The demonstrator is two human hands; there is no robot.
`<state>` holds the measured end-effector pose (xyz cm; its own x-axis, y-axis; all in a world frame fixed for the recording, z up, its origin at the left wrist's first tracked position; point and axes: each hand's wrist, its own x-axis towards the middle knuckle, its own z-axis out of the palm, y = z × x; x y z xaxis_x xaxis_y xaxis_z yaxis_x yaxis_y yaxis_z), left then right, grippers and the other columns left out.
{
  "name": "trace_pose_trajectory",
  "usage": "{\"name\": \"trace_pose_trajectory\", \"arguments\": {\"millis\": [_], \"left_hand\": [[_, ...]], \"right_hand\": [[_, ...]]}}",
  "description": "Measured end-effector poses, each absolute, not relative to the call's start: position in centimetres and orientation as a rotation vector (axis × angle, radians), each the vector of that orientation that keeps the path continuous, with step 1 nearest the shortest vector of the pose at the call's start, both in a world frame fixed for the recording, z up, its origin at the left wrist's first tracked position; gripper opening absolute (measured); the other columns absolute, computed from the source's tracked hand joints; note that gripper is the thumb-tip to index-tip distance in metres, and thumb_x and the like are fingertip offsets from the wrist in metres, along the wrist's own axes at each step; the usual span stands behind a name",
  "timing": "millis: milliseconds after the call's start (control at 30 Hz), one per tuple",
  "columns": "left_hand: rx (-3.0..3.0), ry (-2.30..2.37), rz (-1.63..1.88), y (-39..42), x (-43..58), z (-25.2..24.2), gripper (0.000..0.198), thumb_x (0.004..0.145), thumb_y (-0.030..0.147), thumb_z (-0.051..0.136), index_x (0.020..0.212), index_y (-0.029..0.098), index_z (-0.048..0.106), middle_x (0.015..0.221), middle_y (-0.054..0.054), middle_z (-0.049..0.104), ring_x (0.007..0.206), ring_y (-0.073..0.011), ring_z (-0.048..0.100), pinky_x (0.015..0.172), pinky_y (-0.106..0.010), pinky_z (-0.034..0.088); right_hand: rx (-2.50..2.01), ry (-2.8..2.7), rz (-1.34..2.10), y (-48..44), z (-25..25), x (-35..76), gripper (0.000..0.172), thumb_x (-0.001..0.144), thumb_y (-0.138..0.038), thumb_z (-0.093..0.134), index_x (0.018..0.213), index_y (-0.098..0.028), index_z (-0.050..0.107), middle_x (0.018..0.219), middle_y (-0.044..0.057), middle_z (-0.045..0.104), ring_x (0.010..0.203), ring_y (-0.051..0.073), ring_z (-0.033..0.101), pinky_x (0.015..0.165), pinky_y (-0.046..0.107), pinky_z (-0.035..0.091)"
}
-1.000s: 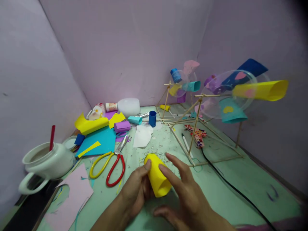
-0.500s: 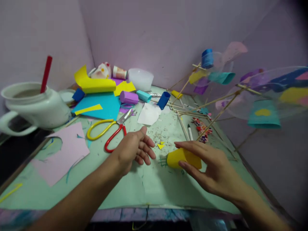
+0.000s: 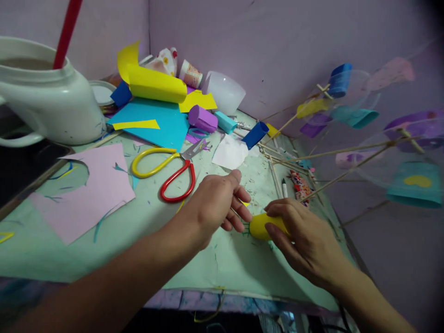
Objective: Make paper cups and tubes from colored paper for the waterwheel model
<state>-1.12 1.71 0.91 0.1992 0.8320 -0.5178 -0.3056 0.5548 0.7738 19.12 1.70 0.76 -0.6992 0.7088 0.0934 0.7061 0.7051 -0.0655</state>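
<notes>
Head view: since half a second ago, closed right hand (image 3: 305, 240) over yellow cup (image 3: 258, 225) on table (image 3: 222, 263), brought left hand (image 3: 217, 203) close beside, half-curled, grasp unclear.

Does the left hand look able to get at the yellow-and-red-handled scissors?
Probably yes: the left hand is just right of the metal scissors with one yellow and one red handle, with only scrap-strewn green mat between; the right hand grips the yellow paper tube.

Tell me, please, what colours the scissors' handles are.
The scissors have one yellow handle and one red; the head view shows it.
</notes>
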Motion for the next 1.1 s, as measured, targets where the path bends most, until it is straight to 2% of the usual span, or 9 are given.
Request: {"name": "trace_pose_trajectory", "arguments": {"millis": [700,1100], "left_hand": [[0.571,1.072,0.920,1.80,-1.07,0.61,0.041,0.087,0.039,0.031,0.063,0.015,0.054,0.048,-0.005,0.060,0.032,-0.0094,0.048,0.035,-0.019,0.030],[0.574,1.086,1.163,1.88,-1.49,0.49,0.019,0.082,0.030,0.041,0.077,0.017,0.053,0.052,-0.002,0.061,0.038,-0.0113,0.052,0.040,-0.021,0.036]], "right_hand": [[-1.086,-2.803,-0.009,1.85,0.60,19.21,0.008,0.086,-0.022,0.042,0.092,-0.017,0.044,0.084,0.008,0.053,0.074,0.019,0.051,0.063,0.033,0.042],[-1.075,-2.771,0.052,1.83,0.85,19.14,0.012,0.084,-0.023,0.047,0.095,-0.018,0.048,0.086,0.008,0.058,0.077,0.020,0.055,0.065,0.033,0.045]]}}
